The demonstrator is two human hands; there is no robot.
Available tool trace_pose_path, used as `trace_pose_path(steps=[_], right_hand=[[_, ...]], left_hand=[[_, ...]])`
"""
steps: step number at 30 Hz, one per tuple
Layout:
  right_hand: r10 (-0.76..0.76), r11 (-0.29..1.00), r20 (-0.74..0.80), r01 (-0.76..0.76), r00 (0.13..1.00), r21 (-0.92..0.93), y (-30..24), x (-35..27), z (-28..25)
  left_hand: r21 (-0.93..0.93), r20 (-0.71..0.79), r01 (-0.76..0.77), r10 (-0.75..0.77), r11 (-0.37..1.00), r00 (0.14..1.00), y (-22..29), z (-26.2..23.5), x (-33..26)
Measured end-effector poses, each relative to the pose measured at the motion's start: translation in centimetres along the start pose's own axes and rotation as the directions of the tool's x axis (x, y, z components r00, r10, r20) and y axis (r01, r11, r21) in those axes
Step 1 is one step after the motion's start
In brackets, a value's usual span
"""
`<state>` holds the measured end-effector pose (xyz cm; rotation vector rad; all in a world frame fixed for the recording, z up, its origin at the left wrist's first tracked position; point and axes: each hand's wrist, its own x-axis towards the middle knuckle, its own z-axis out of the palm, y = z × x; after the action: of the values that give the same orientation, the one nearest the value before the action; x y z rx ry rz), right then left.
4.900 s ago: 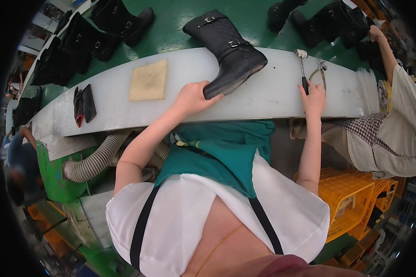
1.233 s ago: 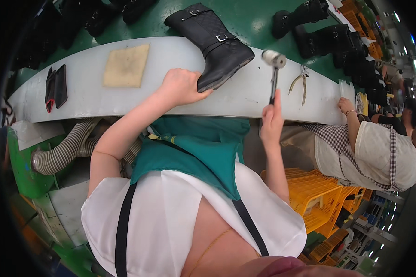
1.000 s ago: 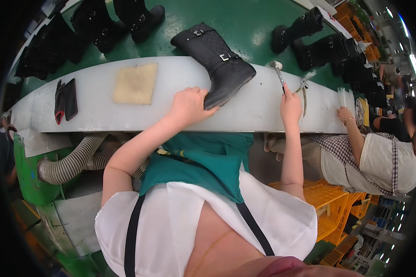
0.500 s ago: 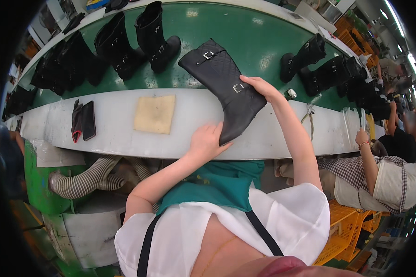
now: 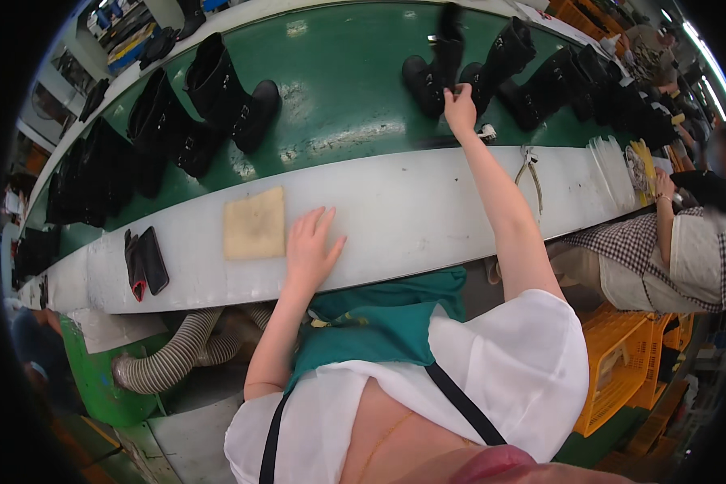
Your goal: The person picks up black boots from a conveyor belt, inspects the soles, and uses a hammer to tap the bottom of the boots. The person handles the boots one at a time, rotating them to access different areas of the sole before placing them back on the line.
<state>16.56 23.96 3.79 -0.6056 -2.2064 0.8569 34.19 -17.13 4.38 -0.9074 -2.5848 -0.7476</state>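
At the far side of the green surface, my right hand point(image 5: 461, 111) has its fingers closed at the back of a black boot point(image 5: 437, 77). The boot stands upright with its toe to the left, and its upper shaft is smeared by motion. Other black boots point(image 5: 504, 60) stand just right of it. My left hand point(image 5: 308, 242) rests on the white tabletop with fingers spread and nothing in them. Beside it lies a square beige pad point(image 5: 254, 224).
More buckled boots point(image 5: 230, 97) line the green surface point(image 5: 339, 73) at left. Pliers point(image 5: 530, 179) and a dark phone point(image 5: 155, 262) lie on the white tabletop point(image 5: 395, 202). A co-worker in a checked apron point(image 5: 621, 250) stands at right, near yellow crates point(image 5: 621, 363).
The boot has gone from both hands over the white tabletop to the far right, upright on the green surface. My left hand has let go and moved left; my right arm now reaches forward.
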Motion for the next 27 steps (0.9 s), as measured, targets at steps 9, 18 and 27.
trace_pose_path(steps=[9,18,27], right_hand=[[-0.209,0.972,0.647,0.227,0.734,0.056,3.9,1.0,-5.3],[-0.298,0.716,0.83,0.686,0.472,-0.133,2.9,1.6,-5.2],[-0.578,0.816,0.196,0.55,0.792,0.179,-4.4,-1.3,-14.3]], left_hand=[[0.047,-0.02,0.023,-0.022,0.999,1.0,0.0,0.5,-0.6],[-0.013,-0.066,0.005,-0.006,1.0,0.998,0.1,0.1,-0.4],[-0.014,-0.069,0.023,-0.024,1.0,0.997,0.0,0.7,-0.8]])
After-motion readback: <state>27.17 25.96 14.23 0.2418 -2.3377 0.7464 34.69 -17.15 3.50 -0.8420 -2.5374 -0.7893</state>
